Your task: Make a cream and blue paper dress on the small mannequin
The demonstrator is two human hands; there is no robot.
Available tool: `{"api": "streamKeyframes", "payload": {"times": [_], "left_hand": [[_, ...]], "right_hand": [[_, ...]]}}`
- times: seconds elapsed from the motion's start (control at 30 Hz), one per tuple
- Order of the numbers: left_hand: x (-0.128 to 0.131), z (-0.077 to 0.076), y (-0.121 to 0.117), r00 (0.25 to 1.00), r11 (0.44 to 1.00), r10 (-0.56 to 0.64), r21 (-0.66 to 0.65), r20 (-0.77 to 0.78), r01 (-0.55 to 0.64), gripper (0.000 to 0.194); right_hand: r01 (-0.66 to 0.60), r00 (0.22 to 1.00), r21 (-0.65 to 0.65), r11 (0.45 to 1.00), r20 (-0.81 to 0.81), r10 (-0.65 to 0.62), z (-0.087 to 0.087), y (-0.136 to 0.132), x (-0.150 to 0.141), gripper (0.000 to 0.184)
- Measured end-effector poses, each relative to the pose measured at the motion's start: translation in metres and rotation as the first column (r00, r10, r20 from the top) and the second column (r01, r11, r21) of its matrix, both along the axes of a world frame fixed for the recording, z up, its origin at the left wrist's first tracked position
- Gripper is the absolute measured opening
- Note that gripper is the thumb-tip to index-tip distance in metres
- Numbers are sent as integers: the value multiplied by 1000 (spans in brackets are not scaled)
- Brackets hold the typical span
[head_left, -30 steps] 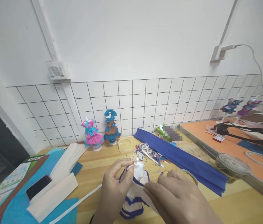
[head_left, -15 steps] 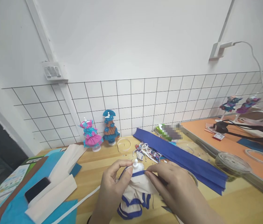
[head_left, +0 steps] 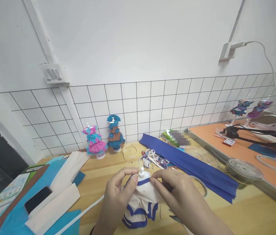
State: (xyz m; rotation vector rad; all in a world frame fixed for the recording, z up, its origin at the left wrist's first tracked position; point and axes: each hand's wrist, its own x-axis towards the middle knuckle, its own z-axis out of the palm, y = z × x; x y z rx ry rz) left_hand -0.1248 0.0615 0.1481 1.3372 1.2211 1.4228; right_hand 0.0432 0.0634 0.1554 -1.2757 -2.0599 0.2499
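A miniature dress form (head_left: pixel 141 173) with a white knobbed neck stands near the table's front, between my hands. It wears a cream crepe-paper dress (head_left: pixel 143 197) with dark blue trim along its top and ruffled hem. My left hand (head_left: pixel 119 192) pinches the dress's upper edge beside the neck, thumb and forefinger together. On the other side, my right hand (head_left: pixel 177 189) has thumb and forefinger closed at the end of the blue trim band (head_left: pixel 144 181). Part of the dress's sides is hidden behind my fingers.
Two dressed mini forms, one pink (head_left: pixel 96 143) and one teal-brown (head_left: pixel 115 135), stand by the wall. A blue paper strip (head_left: pixel 189 166), paper scraps (head_left: pixel 154 159) and a ribbon spool (head_left: pixel 243 171) lie rightward. Scissors (head_left: pixel 176 218) lie by my right hand. Left are paper sheets and a phone (head_left: pixel 38 199).
My right hand has shifted slightly left and up along the blue trim, showing more of the ring behind it. My left hand keeps its pinch. The view has moved a little.
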Motion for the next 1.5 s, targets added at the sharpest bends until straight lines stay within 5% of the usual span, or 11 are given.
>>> {"api": "streamKeyframes", "payload": {"times": [0.37,0.63,0.8,0.97,1.1,1.23,1.5], "left_hand": [[4,-4,0,993,997,71,28,-99,-69,19],[0,-2,0,998,999,12,30,-69,-10,17],[-2,-5,4,999,1000,-24,-9,23,24,40],[-11,-8,13,985,988,-153,4,74,153,50],[-13,-14,16,969,986,27,168,-247,15,30],[-6,-23,17,817,926,137,366,-560,96,28],[9,-34,22,647,722,475,684,-597,102,19]], "right_hand": [[-8,1000,-27,1000,-19,7,2,1,-1,27],[18,997,-123,992,-74,-27,0,3,2,26],[-143,981,-250,958,-162,104,1,7,0,33],[-120,974,-294,948,-220,55,-2,13,3,34],[-103,956,-328,939,-294,2,-6,19,8,32],[-68,940,-347,935,-336,-56,-10,24,12,32],[-39,930,-354,934,-356,-96,-16,27,12,31]]}}
